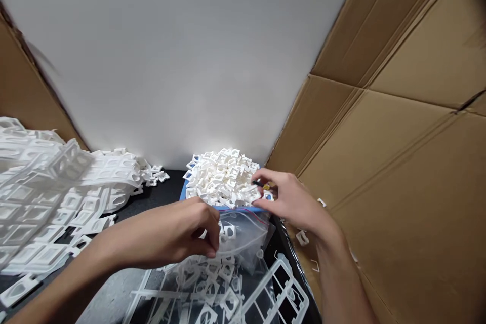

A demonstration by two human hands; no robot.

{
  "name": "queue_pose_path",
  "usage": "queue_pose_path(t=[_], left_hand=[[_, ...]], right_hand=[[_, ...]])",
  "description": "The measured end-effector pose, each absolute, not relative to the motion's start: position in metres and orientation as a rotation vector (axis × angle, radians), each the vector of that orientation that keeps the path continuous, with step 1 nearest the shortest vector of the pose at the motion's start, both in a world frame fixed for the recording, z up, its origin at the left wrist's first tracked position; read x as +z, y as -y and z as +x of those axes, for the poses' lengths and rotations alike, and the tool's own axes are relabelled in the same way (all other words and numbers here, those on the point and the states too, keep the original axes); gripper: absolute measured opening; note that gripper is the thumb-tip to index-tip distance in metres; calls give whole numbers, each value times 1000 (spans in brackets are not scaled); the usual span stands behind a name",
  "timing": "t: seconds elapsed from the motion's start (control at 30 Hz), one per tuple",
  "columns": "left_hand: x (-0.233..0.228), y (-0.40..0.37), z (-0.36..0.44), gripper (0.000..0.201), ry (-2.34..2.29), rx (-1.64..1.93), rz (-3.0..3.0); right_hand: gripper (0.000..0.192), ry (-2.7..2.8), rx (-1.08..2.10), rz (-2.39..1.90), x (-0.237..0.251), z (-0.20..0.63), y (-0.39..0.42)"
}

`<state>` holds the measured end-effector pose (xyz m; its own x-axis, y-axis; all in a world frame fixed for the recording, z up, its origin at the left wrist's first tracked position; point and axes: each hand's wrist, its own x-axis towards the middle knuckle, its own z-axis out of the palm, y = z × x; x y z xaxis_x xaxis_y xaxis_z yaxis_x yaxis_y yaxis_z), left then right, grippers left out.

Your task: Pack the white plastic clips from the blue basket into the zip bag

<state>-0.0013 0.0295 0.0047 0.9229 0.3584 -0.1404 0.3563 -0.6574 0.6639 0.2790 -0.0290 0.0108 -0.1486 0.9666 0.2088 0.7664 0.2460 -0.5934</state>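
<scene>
We cannot tell what our right hand (pixel 292 201) pinches; only a dark and yellow speck shows. Our left hand (pixel 178 235) hides its fingertips behind the clear bag (pixel 243 235). The white frames (pixel 34 197) at left are blurred and cut off by the edge.

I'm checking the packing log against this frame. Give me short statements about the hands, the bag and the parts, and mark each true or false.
1. The left hand holds the mouth of a clear zip bag. True.
2. The heap of white parts sits in a red tray. False: the tray is blue.
3. The right hand reaches the heap's edge. True.
4. The cardboard sheet lies on the left. False: it stands on the right.
5. Stacked white frames lie on the left. True.
</scene>
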Motion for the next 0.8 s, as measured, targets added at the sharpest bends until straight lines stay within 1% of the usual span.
queue_pose_path(t=[0.1, 0.17, 0.3, 0.4, 0.53, 0.6, 0.73, 0.8], left_hand=[[2, -29, -2, 12, -482, 82, 2386], [2, -28, -3, 12, -465, 116, 2393], [9, -26, -6, 12, -466, 134, 2395], [11, -24, -6, 7, -439, 150, 2381], [8, -24, -4, 10, -480, 220, 2396], [5, -26, -3, 11, -512, 224, 2424], [0, -31, -2, 16, -554, 182, 2429], [-3, -35, -1, 21, -587, 172, 2418]], right_hand=[[36, 2055, 648, -1413, 16, 268, 30], [35, 2014, 590, -1479, 13, 276, 26], [28, 1924, 365, -1818, -6, 313, 15], [27, 1900, 318, -1960, -22, 331, 9], [39, 1860, 412, -1948, -33, 323, 4], [42, 1876, 418, -1964, -37, 314, 0], [38, 1925, 327, -2031, -43, 305, -7], [35, 1957, 338, -2001, -44, 305, -7]])
